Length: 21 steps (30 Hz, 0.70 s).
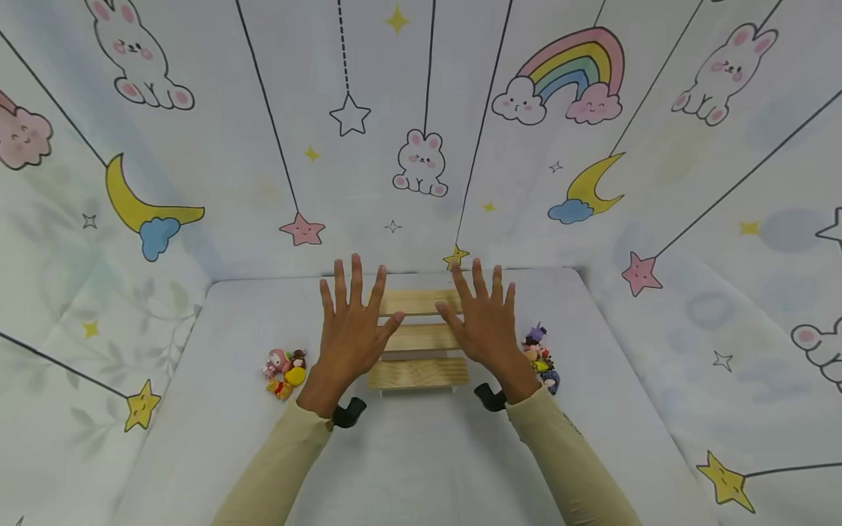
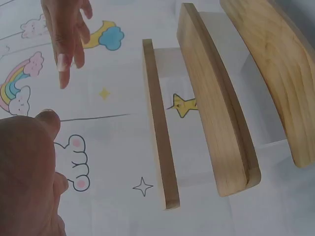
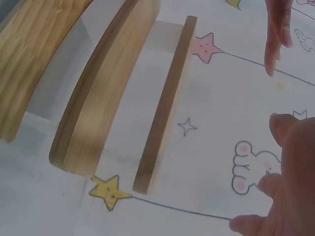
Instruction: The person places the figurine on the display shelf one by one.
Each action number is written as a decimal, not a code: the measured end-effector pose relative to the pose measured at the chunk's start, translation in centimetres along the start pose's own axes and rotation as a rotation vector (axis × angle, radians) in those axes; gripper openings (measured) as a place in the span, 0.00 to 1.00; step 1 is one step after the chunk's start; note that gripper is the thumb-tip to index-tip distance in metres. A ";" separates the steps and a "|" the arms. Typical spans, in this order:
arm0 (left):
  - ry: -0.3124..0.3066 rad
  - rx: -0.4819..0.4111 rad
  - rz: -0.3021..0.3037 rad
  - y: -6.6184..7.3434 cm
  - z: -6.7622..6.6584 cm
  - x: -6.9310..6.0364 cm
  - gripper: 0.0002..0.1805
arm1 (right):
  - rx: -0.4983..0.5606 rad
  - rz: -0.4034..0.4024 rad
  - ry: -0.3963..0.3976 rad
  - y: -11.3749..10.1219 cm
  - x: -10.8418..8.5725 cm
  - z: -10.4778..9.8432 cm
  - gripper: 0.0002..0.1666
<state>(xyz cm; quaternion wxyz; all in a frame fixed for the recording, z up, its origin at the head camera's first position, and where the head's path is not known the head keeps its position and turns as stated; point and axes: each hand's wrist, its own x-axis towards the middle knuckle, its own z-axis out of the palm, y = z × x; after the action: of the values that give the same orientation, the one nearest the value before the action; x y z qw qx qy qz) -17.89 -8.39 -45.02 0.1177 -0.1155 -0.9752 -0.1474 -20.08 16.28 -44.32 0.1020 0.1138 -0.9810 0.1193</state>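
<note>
Fingers outstretched and holding nothing, a person's left hand (image 1: 351, 334) and right hand (image 1: 485, 325) hover by a three-tiered wooden rack (image 1: 418, 374) on a white surface (image 1: 414, 467). Small figurines cluster to the left (image 1: 294, 376) and right (image 1: 541, 364), before a backdrop (image 1: 368, 175) printed with rabbits and stars.

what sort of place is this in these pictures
Possibly a small enclosed booth decorated in a nursery style: walls printed with bunnies, moons and stars stand around a white-covered table, where a tiered wooden stand sits between clusters of small cartoon figures.
</note>
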 end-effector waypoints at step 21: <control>0.354 -0.582 -0.043 -2.7 4.4 -2.1 0.35 | 0.253 0.063 0.268 6.0 -1.4 0.9 0.45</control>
<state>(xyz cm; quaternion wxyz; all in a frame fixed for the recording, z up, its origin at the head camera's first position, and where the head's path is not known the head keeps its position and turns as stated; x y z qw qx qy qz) -17.44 -9.94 -50.35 0.2439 -0.0961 -0.8589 -0.4399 -20.39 22.05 -46.73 0.2128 0.0782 -0.9389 0.2590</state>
